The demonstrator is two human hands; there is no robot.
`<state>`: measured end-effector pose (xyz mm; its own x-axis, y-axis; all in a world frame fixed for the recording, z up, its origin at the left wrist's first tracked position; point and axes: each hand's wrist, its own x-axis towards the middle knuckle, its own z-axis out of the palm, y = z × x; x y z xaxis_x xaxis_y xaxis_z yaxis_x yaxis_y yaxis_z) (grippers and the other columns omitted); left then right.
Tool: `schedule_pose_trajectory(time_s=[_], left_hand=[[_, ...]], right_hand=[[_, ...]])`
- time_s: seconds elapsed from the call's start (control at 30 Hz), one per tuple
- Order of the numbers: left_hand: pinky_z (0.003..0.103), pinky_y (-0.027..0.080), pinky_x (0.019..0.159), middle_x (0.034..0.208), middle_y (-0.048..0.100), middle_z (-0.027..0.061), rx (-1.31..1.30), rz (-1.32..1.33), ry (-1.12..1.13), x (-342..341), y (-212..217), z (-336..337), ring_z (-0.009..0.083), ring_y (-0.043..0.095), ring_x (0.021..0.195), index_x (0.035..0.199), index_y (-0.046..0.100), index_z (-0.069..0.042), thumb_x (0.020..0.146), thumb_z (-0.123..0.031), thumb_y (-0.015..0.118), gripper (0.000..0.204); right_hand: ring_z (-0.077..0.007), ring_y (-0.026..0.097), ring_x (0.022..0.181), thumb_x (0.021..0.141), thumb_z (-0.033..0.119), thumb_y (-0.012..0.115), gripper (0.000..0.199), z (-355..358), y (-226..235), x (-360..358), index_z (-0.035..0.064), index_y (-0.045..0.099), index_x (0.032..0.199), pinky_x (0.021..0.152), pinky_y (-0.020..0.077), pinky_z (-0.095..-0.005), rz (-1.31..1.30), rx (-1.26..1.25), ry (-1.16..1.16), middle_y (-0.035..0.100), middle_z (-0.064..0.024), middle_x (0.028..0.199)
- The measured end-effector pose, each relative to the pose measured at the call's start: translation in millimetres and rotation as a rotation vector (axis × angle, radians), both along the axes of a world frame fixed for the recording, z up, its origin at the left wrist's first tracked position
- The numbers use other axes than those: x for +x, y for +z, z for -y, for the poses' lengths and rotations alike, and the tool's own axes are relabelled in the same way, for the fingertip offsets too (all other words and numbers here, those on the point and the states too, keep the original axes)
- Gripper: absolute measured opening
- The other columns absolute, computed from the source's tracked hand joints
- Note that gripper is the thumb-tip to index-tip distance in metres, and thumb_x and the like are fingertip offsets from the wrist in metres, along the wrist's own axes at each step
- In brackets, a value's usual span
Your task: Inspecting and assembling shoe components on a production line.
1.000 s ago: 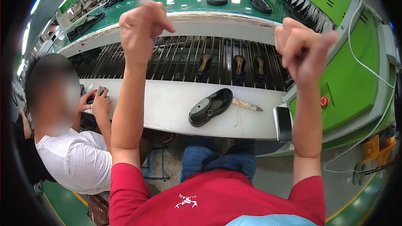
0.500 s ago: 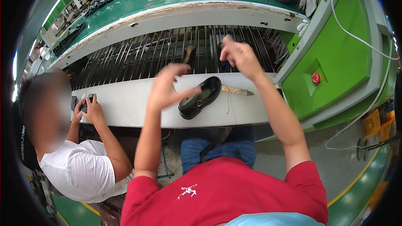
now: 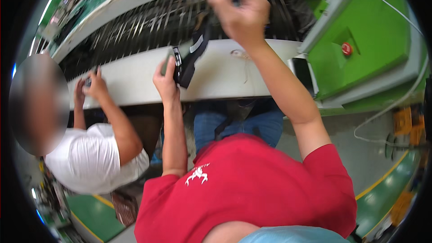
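Observation:
My left hand grips a black shoe with a strap and buckle, lifted on its side above the white ledge with its sole turned rightward. My right hand is raised over the metal bars, its fingers curled and blurred by motion; whatever they pinch is too smeared to name. Beneath my right forearm, a pale wrapped tool lies on the ledge, mostly covered. A thin loose thread trails beside it.
A white ledge runs before the metal bars. At left, a person in a white shirt handles a small dark item. A green machine with a red button stands at right. Near it is a dark flat object with a pale edge.
My left hand has taken hold of the shoe and raised it off the ledge, turning it on its side. My right hand's fingers have curled in. The whole view has shifted.

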<state>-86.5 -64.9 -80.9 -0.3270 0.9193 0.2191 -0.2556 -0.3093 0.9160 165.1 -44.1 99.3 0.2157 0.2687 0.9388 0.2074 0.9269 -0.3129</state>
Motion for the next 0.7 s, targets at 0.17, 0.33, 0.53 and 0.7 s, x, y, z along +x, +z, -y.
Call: schedule_pose_trajectory(time_s=[0.17, 0.33, 0.53, 0.7], left_hand=[[0.032, 0.061, 0.077, 0.102, 0.077, 0.0101, 0.452, 0.185, 0.074, 33.4, 192.0, -121.1, 0.0155, 0.073, 0.08, 0.109, 0.074, 0.009, 0.104, -0.021, 0.074, 0.03], [0.053, 0.057, 0.077, 0.093, 0.077, 0.0257, 0.108, -0.95, 1.104, -140.8, 375.5, -279.9, 0.0461, 0.075, 0.086, 0.095, 0.079, 0.002, 0.089, -0.05, 0.074, 0.053], [0.047, 0.058, 0.104, 0.128, 0.077, 0.0212, -0.066, -0.89, 0.734, -29.3, 342.2, -300.6, 0.0363, 0.073, 0.121, 0.119, 0.081, -0.004, 0.08, -0.064, 0.08, 0.072], [0.046, 0.056, 0.105, 0.123, 0.078, 0.0222, 0.148, -1.156, 0.646, -58.4, 353.8, -320.7, 0.0364, 0.074, 0.118, 0.126, 0.08, -0.007, 0.084, -0.068, 0.076, 0.074]], right_hand=[[-0.0081, 0.054, 0.07, 0.093, 0.008, 0.081, 0.026, 17.3, -203.2, -20.9, 0.0036, 0.061, 0.078, 0.063, 0.0454, -0.0266, -0.049, -0.763, 0.062, 0.06, -0.0011, 0.076], [-0.0139, 0.063, 0.065, 0.094, 0.014, 0.082, 0.024, 105.6, -207.0, -123.9, 0.0037, 0.069, 0.076, 0.063, 0.0511, -0.0296, 0.352, -0.675, 0.485, 0.068, -0.0069, 0.076], [-0.025, 0.064, 0.063, 0.092, 0.016, 0.082, 0.024, 99.4, -220.3, -71.9, 0.0043, 0.067, 0.077, 0.061, 0.0513, -0.037, 0.427, -0.676, 0.337, 0.066, -0.0092, 0.077], [-0.0278, 0.066, 0.069, 0.091, 0.021, 0.082, 0.026, 92.1, -207.3, -59.2, 0.0053, 0.067, 0.077, 0.065, 0.0523, -0.0391, 0.506, -0.745, 0.47, 0.067, -0.0092, 0.08]])
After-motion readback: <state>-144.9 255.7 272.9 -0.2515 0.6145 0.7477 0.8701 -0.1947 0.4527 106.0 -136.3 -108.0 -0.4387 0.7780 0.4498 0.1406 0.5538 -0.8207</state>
